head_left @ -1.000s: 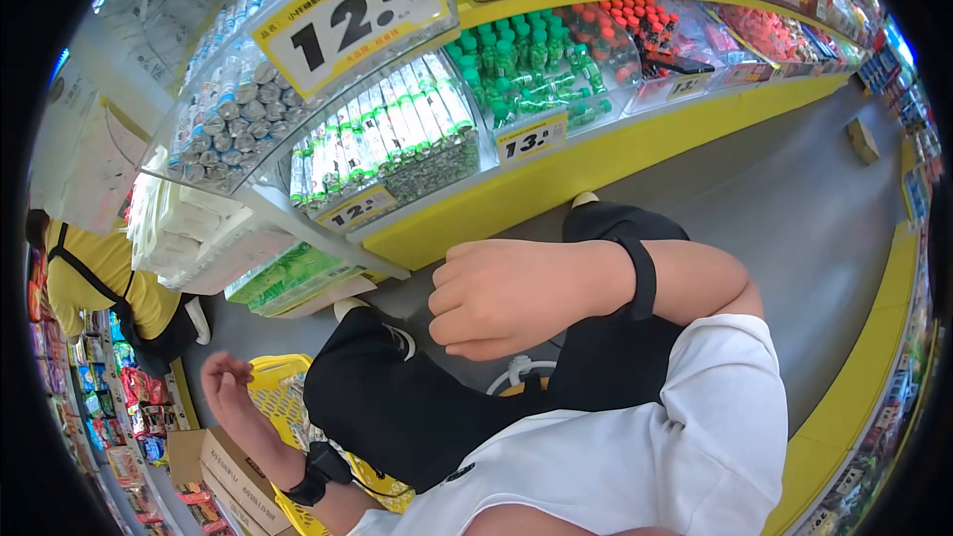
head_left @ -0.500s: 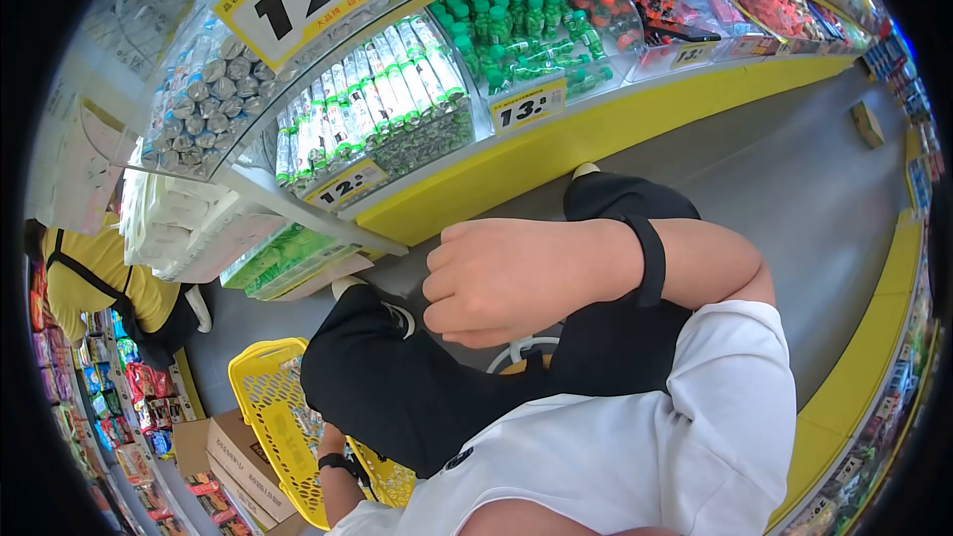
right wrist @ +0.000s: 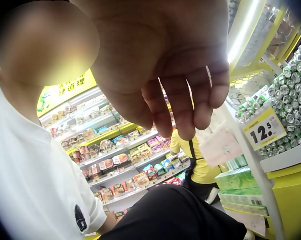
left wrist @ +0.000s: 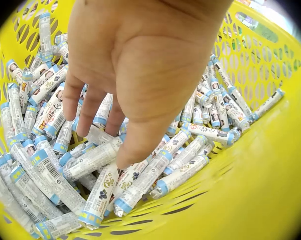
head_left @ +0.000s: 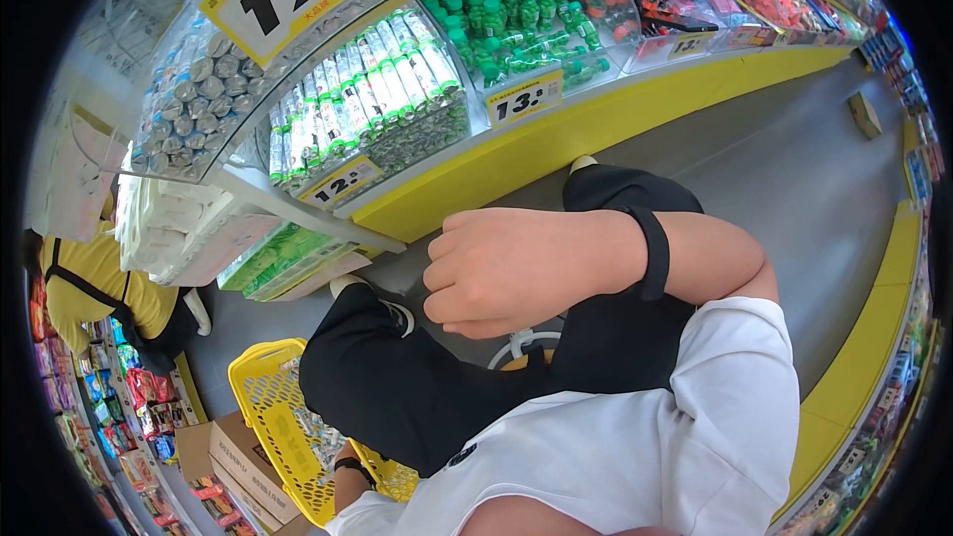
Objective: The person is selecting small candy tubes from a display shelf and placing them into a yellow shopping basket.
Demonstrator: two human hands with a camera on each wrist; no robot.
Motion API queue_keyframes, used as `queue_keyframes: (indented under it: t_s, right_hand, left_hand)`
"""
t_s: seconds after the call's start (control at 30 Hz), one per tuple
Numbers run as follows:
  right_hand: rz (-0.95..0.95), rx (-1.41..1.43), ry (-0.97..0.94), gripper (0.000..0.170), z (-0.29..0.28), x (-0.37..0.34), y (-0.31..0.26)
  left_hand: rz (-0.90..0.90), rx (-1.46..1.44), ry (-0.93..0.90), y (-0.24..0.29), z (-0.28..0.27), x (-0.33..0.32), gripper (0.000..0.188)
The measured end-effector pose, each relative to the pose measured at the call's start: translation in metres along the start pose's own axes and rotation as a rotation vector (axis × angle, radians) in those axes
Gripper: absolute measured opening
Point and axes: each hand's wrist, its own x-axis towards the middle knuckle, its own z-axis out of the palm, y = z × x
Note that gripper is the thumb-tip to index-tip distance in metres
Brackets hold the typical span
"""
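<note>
My left hand [left wrist: 145,65] reaches down into a yellow basket [left wrist: 260,175], its fingers pointing into a loose pile of white candy rolls [left wrist: 38,190] with light-blue ends. The thumb tip touches the rolls, and the fingers stand apart from it, with their tips among the wrappers. In the head view, the basket [head_left: 260,377] stands beside my leg and hides most of that hand. My right hand [head_left: 526,273] hangs in front of my body above my knees. Its fingers [right wrist: 179,105] droop loosely and hold nothing in the right wrist view.
Shelf bins ahead hold green-ended rolls [head_left: 362,89], silver-ended rolls [head_left: 204,99] and green-capped bottles [head_left: 506,15]. A person in yellow [head_left: 94,288] bends by the snack shelves at left. A cardboard box [head_left: 243,467] stands beside the basket; another small box [head_left: 865,116] lies on the floor.
My left hand has gone from above the basket's edge down into it. The right hand has risen slightly in view, its fingers much the same.
</note>
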Motion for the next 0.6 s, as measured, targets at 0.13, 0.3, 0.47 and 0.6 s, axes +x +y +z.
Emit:
queue_keyframes:
  t_s: [0.13,0.3,0.47,0.6]
  right_hand:
    - [0.009,-0.005,-0.009,0.021,0.0000,-0.0014,0.0010]
    - [0.024,-0.001,-0.022,0.020,0.0003,-0.0022,0.0009]
    - [0.029,-0.012,-0.028,0.020,0.0001,-0.0018,0.0011]
    - [0.033,-0.008,-0.034,0.020,0.0001,-0.0015,0.0014]
  left_hand:
    - [-0.029,0.001,0.003,-0.0002,0.0018,0.0009,0.042]
    - [-0.042,-0.007,0.011,0.0004,0.0014,0.0010,0.042]
    - [-0.055,-0.015,0.021,-0.0011,0.0015,-0.0004,0.042]
    - [-0.064,-0.017,0.027,-0.0035,0.0019,-0.0013,0.041]
